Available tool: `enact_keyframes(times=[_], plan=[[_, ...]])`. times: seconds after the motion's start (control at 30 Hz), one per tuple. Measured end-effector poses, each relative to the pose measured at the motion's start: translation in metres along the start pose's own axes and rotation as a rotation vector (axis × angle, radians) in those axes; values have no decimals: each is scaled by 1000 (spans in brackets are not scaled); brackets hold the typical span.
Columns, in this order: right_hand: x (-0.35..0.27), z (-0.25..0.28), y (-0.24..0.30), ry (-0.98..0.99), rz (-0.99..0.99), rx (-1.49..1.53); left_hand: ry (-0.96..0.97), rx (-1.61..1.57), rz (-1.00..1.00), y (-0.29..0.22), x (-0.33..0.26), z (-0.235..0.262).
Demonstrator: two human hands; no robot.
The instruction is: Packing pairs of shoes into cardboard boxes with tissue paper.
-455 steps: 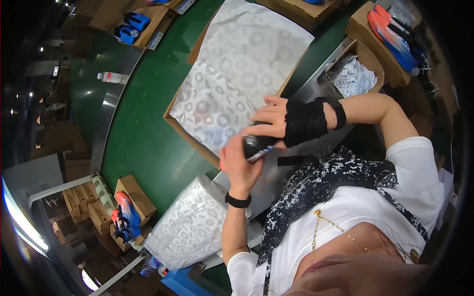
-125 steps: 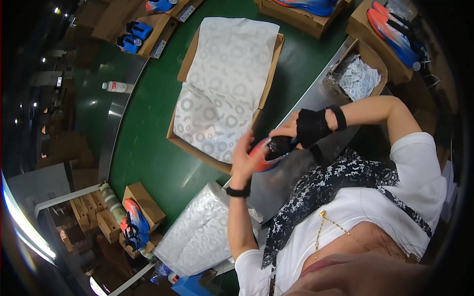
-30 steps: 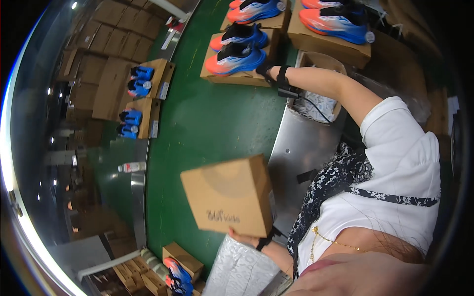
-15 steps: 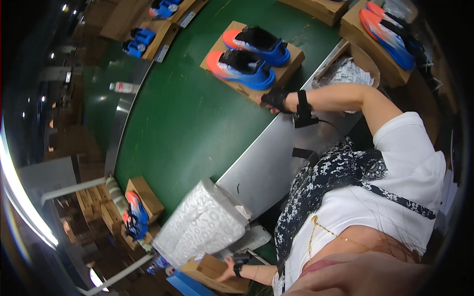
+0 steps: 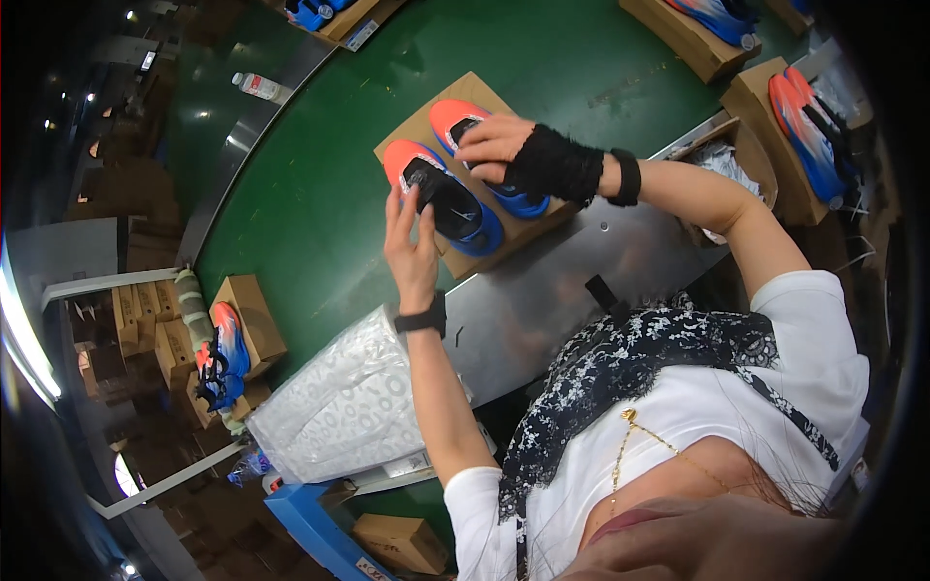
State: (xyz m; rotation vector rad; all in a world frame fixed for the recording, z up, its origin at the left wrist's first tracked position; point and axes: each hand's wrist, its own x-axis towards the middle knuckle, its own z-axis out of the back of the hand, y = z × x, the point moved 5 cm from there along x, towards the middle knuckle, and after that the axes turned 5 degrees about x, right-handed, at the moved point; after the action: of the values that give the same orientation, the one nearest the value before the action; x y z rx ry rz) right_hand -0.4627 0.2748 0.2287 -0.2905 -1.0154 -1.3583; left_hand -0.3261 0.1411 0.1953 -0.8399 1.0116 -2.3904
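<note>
A pair of orange-and-blue sneakers with dark openings rests on a brown shoebox (image 5: 387,142) at the table's near edge. At the left sneaker (image 5: 472,232), my left hand (image 5: 411,254) touches the upper near the tongue, its fingers stretched out and apart. My right hand (image 5: 542,163), in a black fingerless glove, lies over the right sneaker (image 5: 453,114). Its bent fingers grip the shoe around the opening; part of that shoe is hidden beneath the hand. Black straps circle both wrists.
A clear plastic-wrapped bundle (image 5: 329,407) lies left of my forearm, above a blue frame (image 5: 310,528) and a brown box (image 5: 402,542). More sneakers on boxes (image 5: 812,131) stand at right. Near them, an open carton (image 5: 765,169) holds white papers. A bottle (image 5: 260,87) is far left.
My left hand has left the brown box below and come up to the left sneaker. My right hand has moved from the shoebox's near edge onto the right sneaker. The view has shifted.
</note>
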Motion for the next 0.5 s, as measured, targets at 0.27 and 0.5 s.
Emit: enact_keyframes(times=[0.27, 0.5], plan=[[4, -17, -73, 393, -531, -87, -101, -105, 109, 0, 56, -12], [55, 6, -103, 492, -843, 407, 36, -218, 286, 4, 95, -4]])
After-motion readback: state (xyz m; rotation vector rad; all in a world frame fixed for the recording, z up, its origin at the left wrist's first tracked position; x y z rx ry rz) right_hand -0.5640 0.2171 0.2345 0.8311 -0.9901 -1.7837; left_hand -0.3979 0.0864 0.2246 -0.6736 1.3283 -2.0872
